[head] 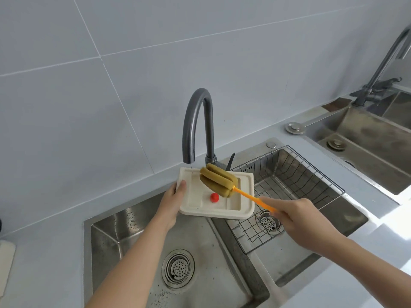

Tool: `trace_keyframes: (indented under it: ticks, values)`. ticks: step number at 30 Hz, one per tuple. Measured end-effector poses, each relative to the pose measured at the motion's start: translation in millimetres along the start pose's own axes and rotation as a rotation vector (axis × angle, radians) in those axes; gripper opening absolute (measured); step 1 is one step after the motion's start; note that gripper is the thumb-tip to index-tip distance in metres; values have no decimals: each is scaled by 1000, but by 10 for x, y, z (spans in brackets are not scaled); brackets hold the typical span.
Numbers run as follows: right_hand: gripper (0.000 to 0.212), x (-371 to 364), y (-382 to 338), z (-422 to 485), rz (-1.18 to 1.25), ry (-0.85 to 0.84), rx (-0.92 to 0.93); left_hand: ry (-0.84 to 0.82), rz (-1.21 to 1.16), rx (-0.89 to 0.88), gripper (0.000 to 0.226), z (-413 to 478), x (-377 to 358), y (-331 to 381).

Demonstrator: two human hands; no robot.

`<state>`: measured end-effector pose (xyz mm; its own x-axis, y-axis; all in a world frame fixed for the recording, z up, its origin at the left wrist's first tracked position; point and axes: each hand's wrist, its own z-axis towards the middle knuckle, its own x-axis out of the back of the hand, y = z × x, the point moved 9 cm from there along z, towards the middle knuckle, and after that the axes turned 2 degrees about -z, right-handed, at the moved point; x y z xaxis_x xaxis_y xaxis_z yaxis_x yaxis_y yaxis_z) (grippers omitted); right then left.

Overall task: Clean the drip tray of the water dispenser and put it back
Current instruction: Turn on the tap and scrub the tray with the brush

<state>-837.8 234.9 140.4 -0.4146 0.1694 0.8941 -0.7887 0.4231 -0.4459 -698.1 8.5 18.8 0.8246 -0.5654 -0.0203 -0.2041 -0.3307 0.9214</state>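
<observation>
The cream drip tray (243, 202) is held level over the sink under the grey faucet (196, 121). My left hand (172, 202) grips its left edge, thumb on the rim. A small red float (214, 197) stands in the middle of the tray. A thin thread of water falls from the spout onto the tray's far left corner. My right hand (295, 215) holds the orange handle of a sponge brush, and its olive-green sponge head (219, 180) rests on the tray's far inner part.
Below is a steel double sink (124, 232) with a round drain (178, 268) in the left basin. A wire basket (295, 181) sits in the right basin. A second sink and faucet (378, 70) stand at the far right. Grey counter surrounds both.
</observation>
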Motion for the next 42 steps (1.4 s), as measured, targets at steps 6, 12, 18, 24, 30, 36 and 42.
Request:
trace_keyframes:
  ticks: [6,12,18,24,30,36,42]
  values:
    - [64,-175,-5,25,-214,-71,-58,-8,-99,5,20,10,-189,-72]
    - [66,-414,-183,38,-360,-113,15,-22,-50,10,15,2,-195,-190]
    - [67,-386,-228,193,-213,-91,8,9,-71,-51,19,79,-230,-11]
    - [67,-291,-143,271,-168,-75,21,61,-74,-170,21,187,-222,258]
    - [75,-350,-199,271,-290,-120,128,114,25,-230,30,256,-74,368]
    - [79,-343,-137,268,-439,-128,228,163,83,-272,27,203,106,444]
    - [75,-84,-258,205,-499,56,310,160,144,-287,16,137,267,491]
